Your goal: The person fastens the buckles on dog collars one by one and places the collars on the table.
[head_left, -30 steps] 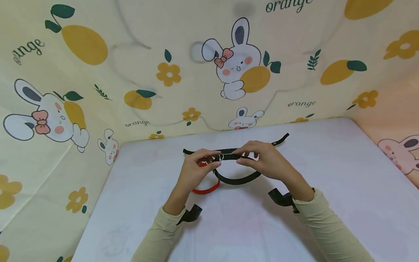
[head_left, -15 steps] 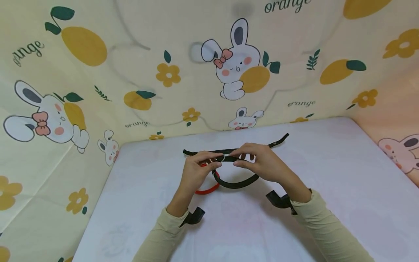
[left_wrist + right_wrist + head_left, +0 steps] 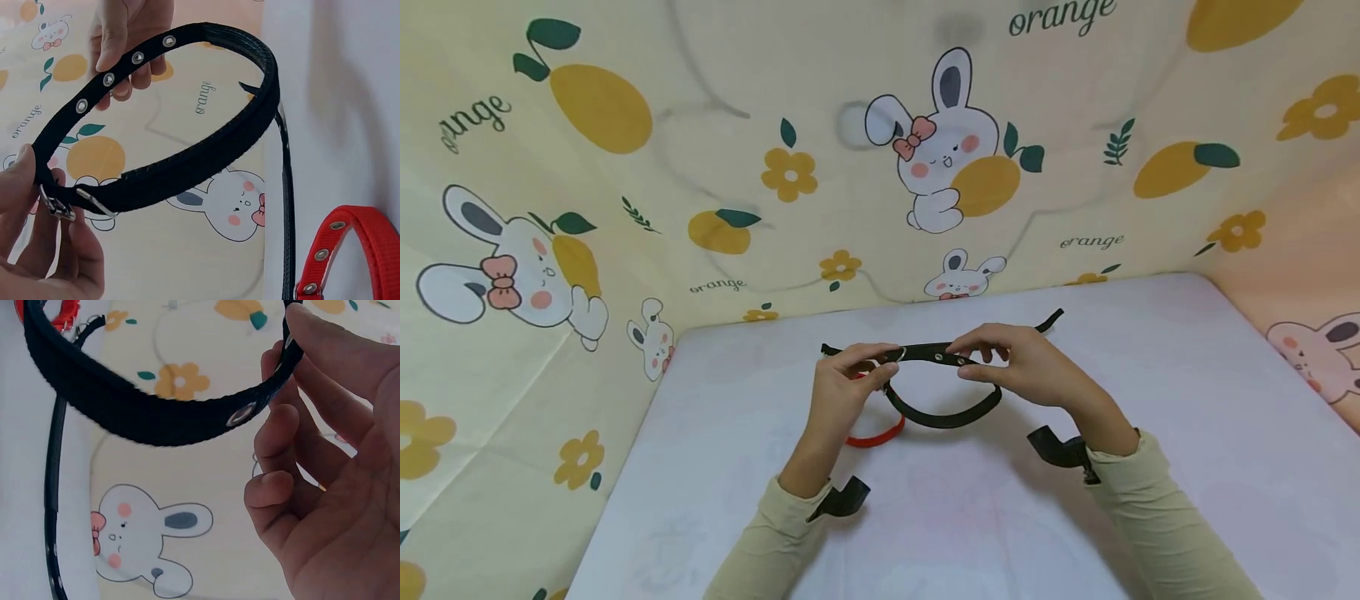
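A black collar (image 3: pixel 943 419) forms a loop held up above the table between both hands. My left hand (image 3: pixel 841 393) pinches it at the metal buckle (image 3: pixel 57 205), beside a metal ring (image 3: pixel 95 203). Several metal-rimmed holes line the strap stretch between the hands. With thumb and fingers, my right hand (image 3: pixel 1028 365) pinches that holed stretch; the right wrist view shows one eyelet (image 3: pixel 241 414) close to its fingers. In the left wrist view, the strap runs as one closed loop through the buckle area, though the fingers partly hide how it is threaded.
A red collar (image 3: pixel 876 438) with eyelets rests on the white table (image 3: pixel 940 517), behind and below my left hand. A thin black strap (image 3: pixel 288 219) lies across the table beyond the hands. Rabbit-and-orange printed cloth (image 3: pixel 820 125) stands behind the table.
My right hand first drew closer to the left, then moved away to the right. The holed stretch of the black collar now shows between the hands. My left hand stays at the buckle.
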Demonstrator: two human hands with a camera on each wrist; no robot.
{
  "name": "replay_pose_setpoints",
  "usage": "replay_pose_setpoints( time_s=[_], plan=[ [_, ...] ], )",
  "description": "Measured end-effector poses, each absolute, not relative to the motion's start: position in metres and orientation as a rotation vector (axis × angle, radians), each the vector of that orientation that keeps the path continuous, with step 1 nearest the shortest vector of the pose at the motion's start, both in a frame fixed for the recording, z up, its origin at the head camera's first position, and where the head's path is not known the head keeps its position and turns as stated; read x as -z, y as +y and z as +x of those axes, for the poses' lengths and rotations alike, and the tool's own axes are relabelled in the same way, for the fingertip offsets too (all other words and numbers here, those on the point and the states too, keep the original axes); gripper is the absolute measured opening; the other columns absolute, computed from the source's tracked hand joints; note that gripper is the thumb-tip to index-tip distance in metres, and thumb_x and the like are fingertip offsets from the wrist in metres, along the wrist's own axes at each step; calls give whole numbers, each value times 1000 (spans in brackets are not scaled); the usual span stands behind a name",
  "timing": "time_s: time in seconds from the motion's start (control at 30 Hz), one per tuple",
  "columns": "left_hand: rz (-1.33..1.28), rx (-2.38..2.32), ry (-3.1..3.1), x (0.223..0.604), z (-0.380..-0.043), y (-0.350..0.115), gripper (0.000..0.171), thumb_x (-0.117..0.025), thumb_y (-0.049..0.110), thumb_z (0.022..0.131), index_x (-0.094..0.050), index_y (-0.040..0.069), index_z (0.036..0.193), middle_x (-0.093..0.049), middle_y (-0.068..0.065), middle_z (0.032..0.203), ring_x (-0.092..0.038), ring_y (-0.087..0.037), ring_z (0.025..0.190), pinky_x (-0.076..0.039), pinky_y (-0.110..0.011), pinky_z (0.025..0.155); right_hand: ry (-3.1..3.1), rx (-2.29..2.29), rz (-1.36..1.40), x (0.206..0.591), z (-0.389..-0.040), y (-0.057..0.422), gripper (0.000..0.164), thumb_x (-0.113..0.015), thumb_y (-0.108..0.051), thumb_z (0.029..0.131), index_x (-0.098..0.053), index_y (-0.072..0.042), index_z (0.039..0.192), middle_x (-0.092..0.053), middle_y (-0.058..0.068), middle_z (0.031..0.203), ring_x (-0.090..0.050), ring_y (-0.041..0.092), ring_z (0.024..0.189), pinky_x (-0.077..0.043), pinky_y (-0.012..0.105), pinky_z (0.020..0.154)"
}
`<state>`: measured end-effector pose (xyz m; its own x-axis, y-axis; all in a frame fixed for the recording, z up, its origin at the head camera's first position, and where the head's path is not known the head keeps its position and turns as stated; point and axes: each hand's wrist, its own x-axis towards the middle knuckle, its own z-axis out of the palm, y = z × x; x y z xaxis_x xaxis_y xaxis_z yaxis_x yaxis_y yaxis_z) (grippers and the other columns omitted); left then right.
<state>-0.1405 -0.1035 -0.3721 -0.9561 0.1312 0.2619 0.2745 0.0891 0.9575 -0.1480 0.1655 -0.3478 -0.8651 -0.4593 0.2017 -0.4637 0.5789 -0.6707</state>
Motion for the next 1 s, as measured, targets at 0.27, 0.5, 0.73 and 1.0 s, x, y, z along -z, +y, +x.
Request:
replay_pose_setpoints(
  time_s=[0.27,0.5,0.73,1.0],
  plan=[
    [-450,2065,-2208,368,-141,-103,24,-78,2,83,-76,4,106,-69,-5,92,-65,-27,78,-58,-24,67,-2731,-1217,821,344,-151,174,22,-76,-31,88,-74,-30,110,-69,-15,93,-55,5,83,-43,29,75],
    [-426,2081,-2251,369,-138,-102,24,-79,2,82,-76,4,106,-70,-9,90,-66,-24,75,-57,-24,66,-2708,-1219,819,345,-148,170,22,-77,-29,87,-75,-29,110,-70,-15,93,-57,5,82,-44,25,73],
    [-405,2016,-2366,375,-134,-98,25,-80,8,83,-77,10,107,-72,-12,100,-68,-17,78,-55,-23,69,-2719,-1188,834,347,-142,167,24,-78,-32,86,-74,-31,110,-68,-17,93,-57,4,82,-46,31,72],
    [-415,1966,-2400,378,-136,-97,25,-81,10,82,-77,14,107,-71,-9,103,-67,-20,81,-56,-23,69,-2728,-1142,834,344,-143,167,25,-78,-32,85,-74,-31,110,-69,-17,95,-55,6,81,-46,28,72]
  ],
)
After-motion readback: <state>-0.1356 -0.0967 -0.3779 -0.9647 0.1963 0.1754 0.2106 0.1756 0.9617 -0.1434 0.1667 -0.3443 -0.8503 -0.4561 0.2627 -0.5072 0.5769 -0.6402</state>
